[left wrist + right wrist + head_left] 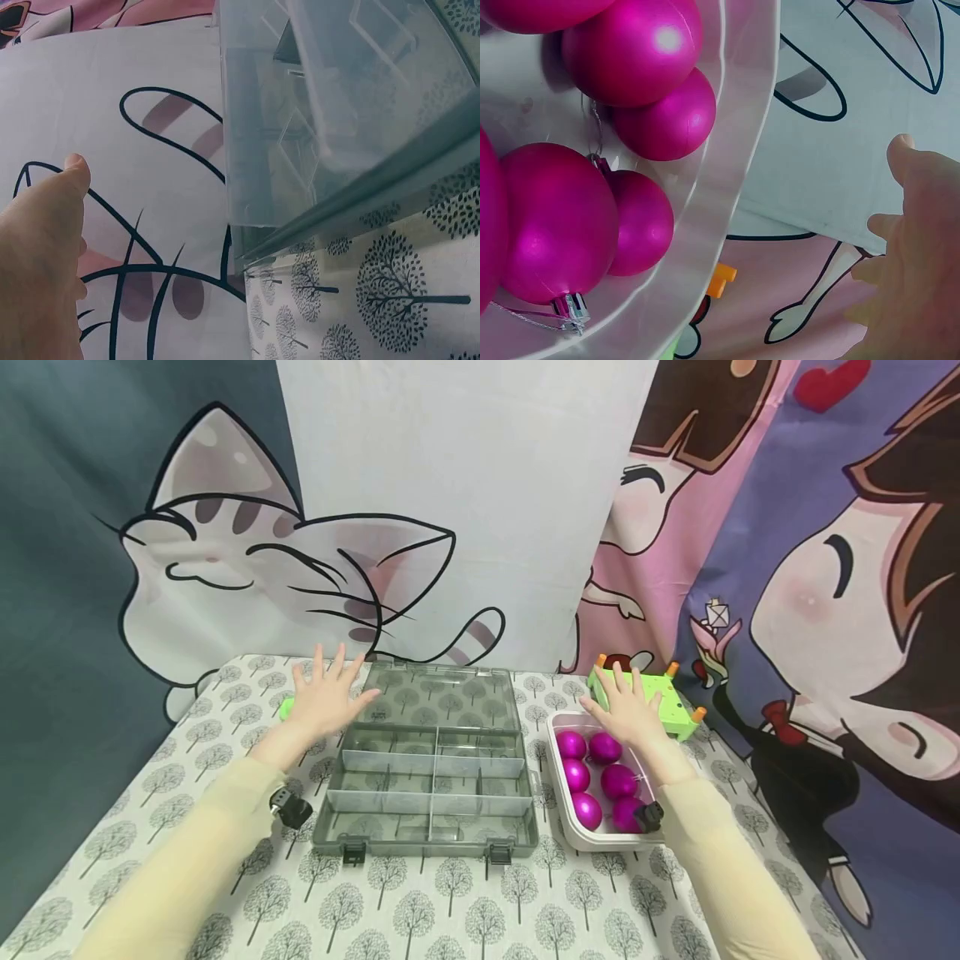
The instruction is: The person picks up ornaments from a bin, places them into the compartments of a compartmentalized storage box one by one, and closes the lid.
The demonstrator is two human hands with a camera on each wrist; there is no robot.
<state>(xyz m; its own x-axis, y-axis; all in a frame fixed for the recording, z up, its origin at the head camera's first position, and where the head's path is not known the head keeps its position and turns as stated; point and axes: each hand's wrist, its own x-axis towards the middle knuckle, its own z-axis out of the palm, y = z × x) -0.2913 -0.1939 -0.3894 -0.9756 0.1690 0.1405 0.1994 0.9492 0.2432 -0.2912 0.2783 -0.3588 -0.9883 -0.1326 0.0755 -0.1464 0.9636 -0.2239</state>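
My left hand [326,697] is held with spread fingers beside the raised lid of a grey see-through compartment box [425,848], holding nothing. In the left wrist view the same hand [41,255] shows at the left edge, apart from the box [300,161]. My right hand [628,710], also with fingers spread, hovers over the far end of a white plastic tub [556,777]. Several shiny magenta Christmas baubles [587,810] lie in the tub. Up close in the right wrist view, one bauble [559,217] has a silver cap and string; the hand [922,247] is apart from them.
A bright green toy-like stand with orange pegs [682,720] is behind the tub, partly covered by the right hand. A small green object [286,708] peeks out beside the left hand. The tree-print tablecloth [360,910] meets a cartoon curtain [480,485] at the back.
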